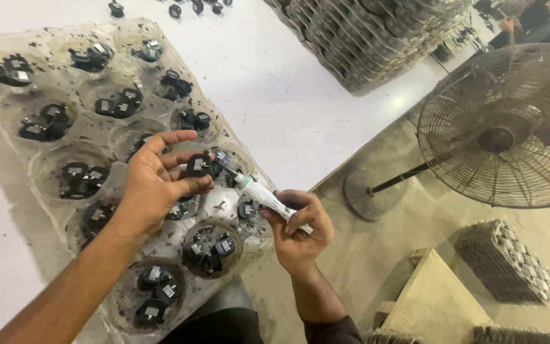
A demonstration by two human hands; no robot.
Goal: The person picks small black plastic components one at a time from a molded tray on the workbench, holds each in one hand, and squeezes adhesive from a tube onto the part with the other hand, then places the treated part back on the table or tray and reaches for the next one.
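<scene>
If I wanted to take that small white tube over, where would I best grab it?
Grip the white tube around its bare middle, coming from above. Its rear end sits in the right hand, and its nozzle points at the small black part in the left hand.

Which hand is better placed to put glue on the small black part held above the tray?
Right hand: it holds the white tube, nozzle aimed at the black part pinched in the left hand.

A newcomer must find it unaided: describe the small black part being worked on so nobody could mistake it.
Start at the clear plastic tray of round wells on the white table. Above its middle, the left hand pinches one small black part. Unlike the parts lying in the wells, it is lifted clear, and the white tube in the right hand points at it.
</scene>
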